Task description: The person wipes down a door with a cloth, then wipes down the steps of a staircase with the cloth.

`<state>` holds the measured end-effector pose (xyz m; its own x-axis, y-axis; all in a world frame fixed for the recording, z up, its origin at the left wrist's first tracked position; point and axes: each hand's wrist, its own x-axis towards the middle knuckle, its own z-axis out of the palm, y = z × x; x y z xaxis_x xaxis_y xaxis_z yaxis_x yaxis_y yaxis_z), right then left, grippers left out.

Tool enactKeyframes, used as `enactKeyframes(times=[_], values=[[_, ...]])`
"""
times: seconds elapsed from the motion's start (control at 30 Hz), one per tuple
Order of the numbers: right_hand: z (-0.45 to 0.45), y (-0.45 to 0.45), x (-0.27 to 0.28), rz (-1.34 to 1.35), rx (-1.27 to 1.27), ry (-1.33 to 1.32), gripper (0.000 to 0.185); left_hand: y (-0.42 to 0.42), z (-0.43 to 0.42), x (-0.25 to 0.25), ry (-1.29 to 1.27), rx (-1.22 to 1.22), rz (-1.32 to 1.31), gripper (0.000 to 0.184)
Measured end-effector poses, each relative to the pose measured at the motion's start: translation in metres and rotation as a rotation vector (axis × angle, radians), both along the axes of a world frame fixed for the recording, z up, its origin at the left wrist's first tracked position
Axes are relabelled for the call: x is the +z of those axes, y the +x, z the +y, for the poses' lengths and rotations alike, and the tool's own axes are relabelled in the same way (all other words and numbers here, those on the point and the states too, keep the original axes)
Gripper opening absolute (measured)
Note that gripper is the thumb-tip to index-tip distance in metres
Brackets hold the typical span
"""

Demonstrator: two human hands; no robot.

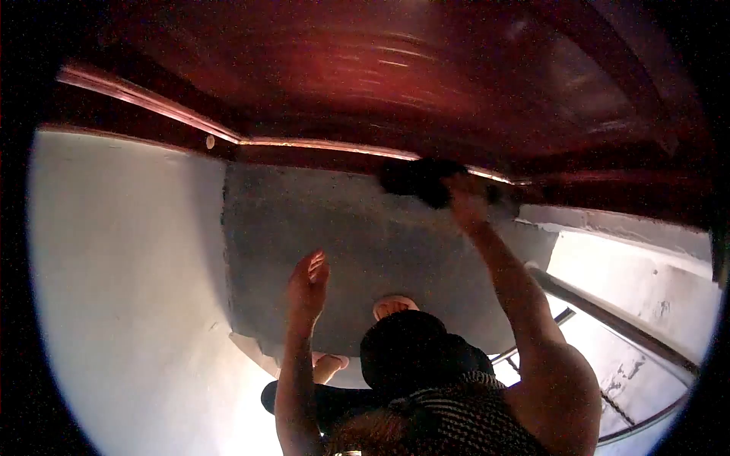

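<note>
My right hand is stretched forward and wrapped round a dark, bunched cloth. The cloth lies against the lower edge of a dark red, glossy door-like panel, where the panel meets the grey floor. My left hand hangs over the grey floor with nothing visible in it; its fingers are curled in and pressed together. My left hand is well apart from the cloth and the panel.
A pale wall stands at the left. Metal railings run along the right, beside a whitish, stained surface. My feet, in light footwear, are on the floor below me.
</note>
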<state>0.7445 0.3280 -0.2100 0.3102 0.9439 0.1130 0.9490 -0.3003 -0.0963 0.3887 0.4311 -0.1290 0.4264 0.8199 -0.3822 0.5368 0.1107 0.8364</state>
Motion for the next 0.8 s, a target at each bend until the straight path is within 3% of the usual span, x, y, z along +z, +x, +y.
enactKeyframes(times=[0.03, 0.07, 0.13, 0.23, 0.3, 0.4, 0.47, 0.53, 0.57, 0.6, 0.63, 0.7, 0.77, 0.8], values=[[-0.035, 0.029, -0.025, -0.175, -0.126, 0.057, 0.032, 0.005, -0.001, -0.005, -0.018, -0.004, -0.049, 0.029], [-0.058, 0.048, -0.031, -0.186, -0.134, 0.056, 0.032, 0.009, -0.002, -0.008, -0.019, -0.012, -0.059, 0.029], [-0.094, 0.076, -0.04, -0.256, -0.269, -0.203, 0.028, 0.019, -0.007, -0.013, -0.003, -0.08, -0.083, 0.03], [-0.09, 0.066, -0.054, 0.035, -0.146, -0.414, 0.027, 0.029, -0.017, -0.022, -0.106, -0.053, -0.211, 0.032], [-0.09, 0.055, -0.045, 0.114, -0.084, -0.399, 0.026, 0.028, -0.013, -0.033, -0.039, -0.138, -0.244, 0.032], [-0.049, 0.002, 0.103, 0.129, -0.294, -0.363, 0.032, 0.031, 0.0, -0.026, -0.013, -0.159, -0.132, 0.033], [-0.054, -0.014, 0.168, 0.016, -0.289, 0.023, 0.036, 0.033, -0.001, -0.032, -0.032, -0.156, -0.145, 0.033], [-0.065, -0.003, 0.234, -0.278, -0.214, 0.207, 0.034, 0.048, 0.001, -0.017, -0.017, -0.198, -0.146, 0.033], [-0.069, 0.01, 0.269, -0.298, -0.088, 0.513, 0.024, 0.055, 0.002, -0.008, 0.008, -0.224, -0.133, 0.034], [-0.069, 0.022, 0.304, -0.464, -0.018, 0.636, 0.017, 0.063, 0.002, -0.001, 0.0, -0.226, -0.126, 0.034], [-0.07, 0.022, 0.339, -0.654, -0.068, 0.6, 0.017, 0.072, 0.001, 0.005, 0.0, -0.28, -0.082, 0.034], [-0.063, 0.036, 0.359, -0.787, -0.098, 0.448, 0.016, 0.076, -0.005, 0.009, -0.007, -0.333, -0.015, 0.035], [-0.055, 0.064, 0.307, -0.992, -0.306, 0.114, 0.018, 0.082, -0.01, 0.003, -0.009, -0.39, -0.096, 0.036], [-0.057, 0.07, 0.284, -0.922, -0.163, 0.113, 0.016, 0.084, -0.011, 0.006, -0.009, -0.379, -0.086, 0.036]])
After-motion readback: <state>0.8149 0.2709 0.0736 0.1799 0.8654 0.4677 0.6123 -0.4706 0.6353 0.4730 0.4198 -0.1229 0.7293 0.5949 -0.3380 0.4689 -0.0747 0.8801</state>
